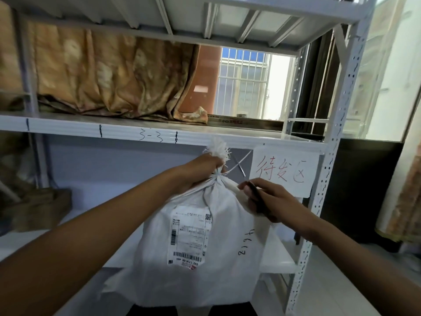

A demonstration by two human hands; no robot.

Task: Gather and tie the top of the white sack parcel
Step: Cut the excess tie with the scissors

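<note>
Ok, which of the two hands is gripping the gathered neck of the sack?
The left hand: it is closed round the bunched neck of the sack, just under the frayed tuft. The right hand only rests against the sack's shoulder, holding a dark pen.

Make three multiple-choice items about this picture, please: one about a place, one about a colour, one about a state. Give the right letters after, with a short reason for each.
1. Where is the paper sign with handwritten characters?
A. On the floor
B. On the shelf edge, to the right of the sack's top
C. Stuck on the sack

2. What colour are the characters on that sign?
A. Red
B. Green
C. Blue

3. How is the neck of the white sack now?
A. Spread wide open
B. Folded flat and taped
C. Gathered into a bunch and gripped by the left hand

Answers:
1 B: the sheet hangs from the white shelf beam, beside the frayed tuft.
2 A: the strokes are red on white paper.
3 C: the left hand closes around the bunched neck, while the right hand holds a dark pen beside it.
</note>
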